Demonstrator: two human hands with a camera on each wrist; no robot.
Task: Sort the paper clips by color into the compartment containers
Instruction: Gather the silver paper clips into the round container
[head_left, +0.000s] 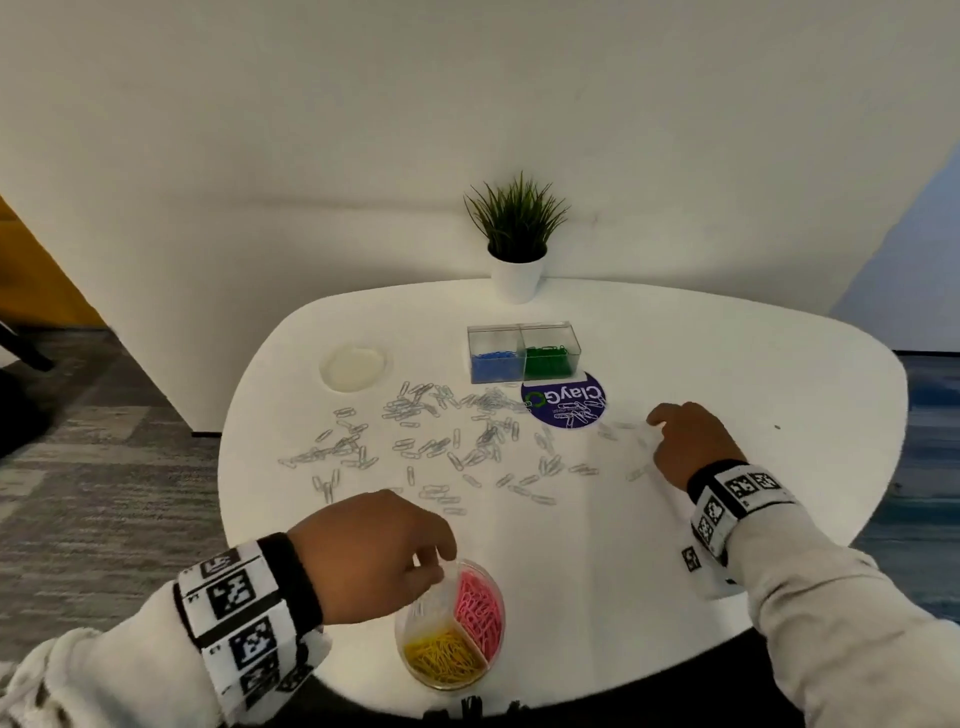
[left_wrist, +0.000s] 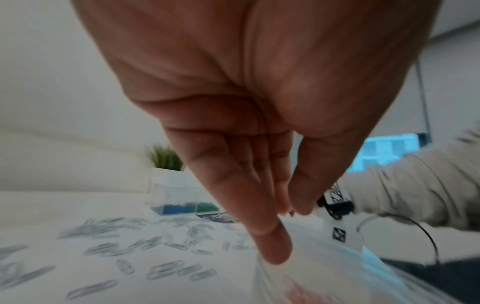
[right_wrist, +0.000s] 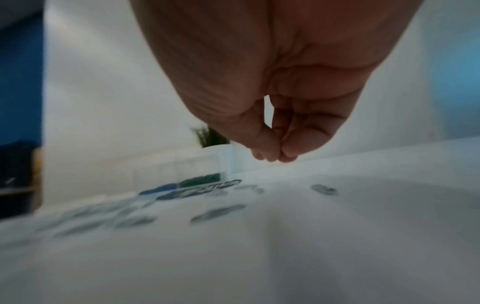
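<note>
Two hands low, left hand (head_left: 371, 553) fingertips over round container (head_left: 451, 626), right hand (head_left: 688, 444) pinched

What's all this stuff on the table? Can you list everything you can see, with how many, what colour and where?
Loose paper clips: many, white or clear, scattered across the table's middle.
Round container: one, clear, near edge; pink, yellow and white clips in separate compartments.
Rectangular box: one, clear, far side; blue clips left, green right.
Round lid: one, whitish, far left.
Sticker: one, dark blue, in front of the box.
Potted plant: one, green in white pot, far edge.
Table: one, white.
Left hand: fingertips together over the round container's white compartment.
Right hand: fingertips pinched together at the table's right; contents blurred.
</note>
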